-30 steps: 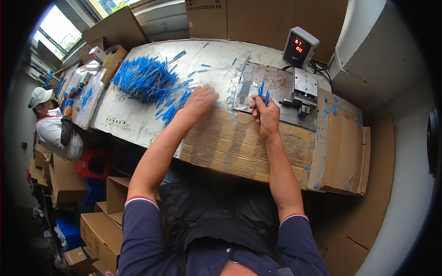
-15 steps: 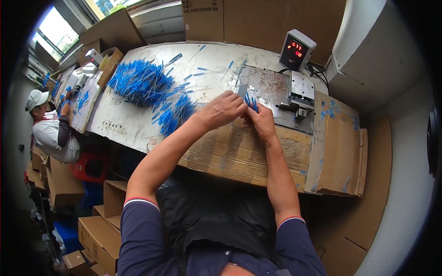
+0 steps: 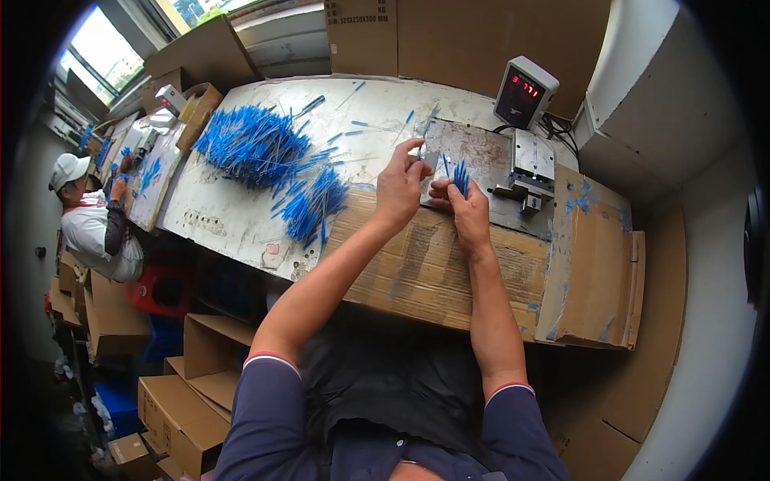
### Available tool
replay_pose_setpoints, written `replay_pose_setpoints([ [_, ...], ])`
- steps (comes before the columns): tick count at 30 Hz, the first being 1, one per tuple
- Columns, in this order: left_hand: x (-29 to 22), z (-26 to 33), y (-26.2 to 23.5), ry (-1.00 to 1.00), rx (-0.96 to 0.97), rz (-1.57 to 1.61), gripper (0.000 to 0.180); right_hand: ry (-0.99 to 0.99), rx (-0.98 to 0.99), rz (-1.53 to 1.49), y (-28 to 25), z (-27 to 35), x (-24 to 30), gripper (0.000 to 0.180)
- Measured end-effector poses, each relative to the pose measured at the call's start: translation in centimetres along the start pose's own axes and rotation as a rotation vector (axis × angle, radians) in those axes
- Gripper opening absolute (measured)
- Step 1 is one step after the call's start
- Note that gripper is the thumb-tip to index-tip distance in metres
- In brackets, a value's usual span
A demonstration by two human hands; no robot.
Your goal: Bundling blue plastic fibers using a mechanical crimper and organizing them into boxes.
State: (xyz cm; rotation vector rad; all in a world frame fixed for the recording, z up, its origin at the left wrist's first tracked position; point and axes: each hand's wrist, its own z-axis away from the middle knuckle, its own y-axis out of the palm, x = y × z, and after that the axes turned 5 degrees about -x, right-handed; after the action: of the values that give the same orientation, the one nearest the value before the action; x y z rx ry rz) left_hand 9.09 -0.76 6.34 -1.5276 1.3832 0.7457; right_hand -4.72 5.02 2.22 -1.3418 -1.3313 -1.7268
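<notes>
A small bunch of thin blue plastic sticks (image 3: 460,176) stands upright, pinched in the right hand (image 3: 465,210), right over the rusty grey metal plate (image 3: 481,156). The left hand (image 3: 399,189) sits just beside it, fingers curled, thumb and forefinger maybe nipping a single stick, hard to tell. Left of that hand is a smaller blue stick heap (image 3: 314,204), with the big pile (image 3: 253,144) further out.

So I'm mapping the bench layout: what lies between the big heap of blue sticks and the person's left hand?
In the head view, a smaller bundle of blue sticks lies on the white tabletop between the big heap and the left hand.
</notes>
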Motion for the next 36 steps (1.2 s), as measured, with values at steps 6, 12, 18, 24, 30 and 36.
replay_pose_setpoints([
  [6,0.1,1.5,3.8,-0.393,-0.038,0.373,0.023,-0.056,0.006,0.091,-0.6,-0.9,-1.5,0.020],
  [12,-0.5,0.8,3.3,-0.489,0.082,0.422,0.023,0.102,0.071,-0.048,-0.6,0.2,0.3,0.025],
  [18,1.0,1.2,3.3,-0.593,-0.028,0.767,0.030,0.107,-0.015,-0.006,0.4,0.2,-0.1,0.023],
  [24,-0.3,1.6,4.1,-0.681,-0.111,1.108,0.032,-0.112,-0.177,0.290,1.0,0.3,-0.5,0.018],
  [30,-0.3,1.6,3.3,-0.628,-0.014,0.935,0.037,0.024,-0.129,0.062,0.9,0.6,0.4,0.017],
  [36,-2.2,1.9,2.6,-0.568,0.038,0.487,0.035,0.194,-0.005,-0.044,0.2,0.6,0.4,0.009],
])
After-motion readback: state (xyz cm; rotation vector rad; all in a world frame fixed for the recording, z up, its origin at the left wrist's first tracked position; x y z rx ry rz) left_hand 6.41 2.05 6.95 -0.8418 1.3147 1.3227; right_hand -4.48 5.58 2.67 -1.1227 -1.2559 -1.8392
